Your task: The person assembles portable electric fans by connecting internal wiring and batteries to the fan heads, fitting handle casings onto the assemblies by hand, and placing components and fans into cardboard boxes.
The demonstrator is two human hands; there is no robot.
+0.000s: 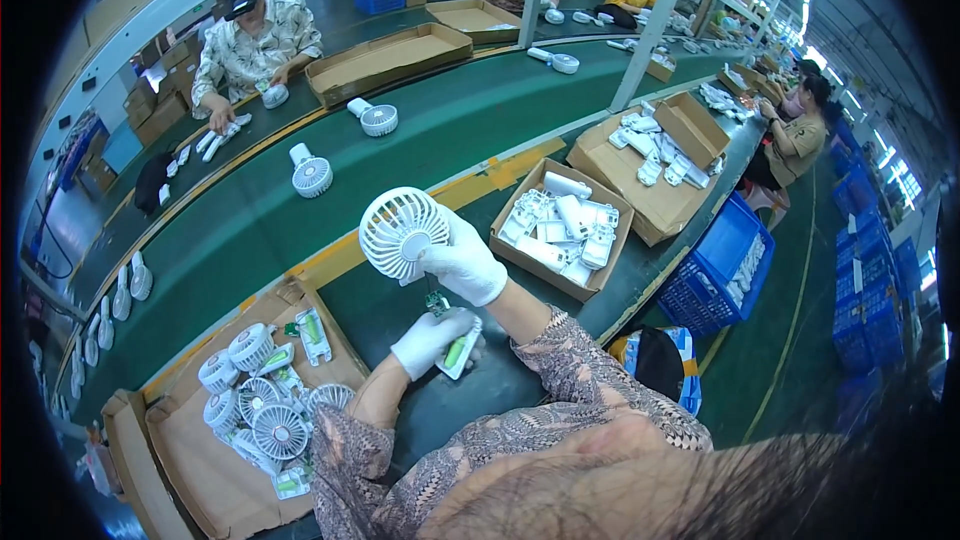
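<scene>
My right hand [466, 262], in a white glove, is closed on a round white fan head [404, 232] with a slatted grille, raised above the dark worktop. Below it my left hand [432, 342], also gloved, grips a white handle shell [458, 348] with a green battery lying in it. Between the two hands is a small green circuit board [436, 302], near the left fingertips. Whether the fingers touch the board is hard to tell. The left fingers are partly hidden behind the shell.
Left of me a cardboard tray [180, 450] bears several fan heads and battery shells. A cardboard box [592, 285] of white casing parts stands at right. Beyond runs a green conveyor [255, 202] carrying handheld fans [312, 176]. Blue crates [700, 285] stand at right; co-workers sit along the line.
</scene>
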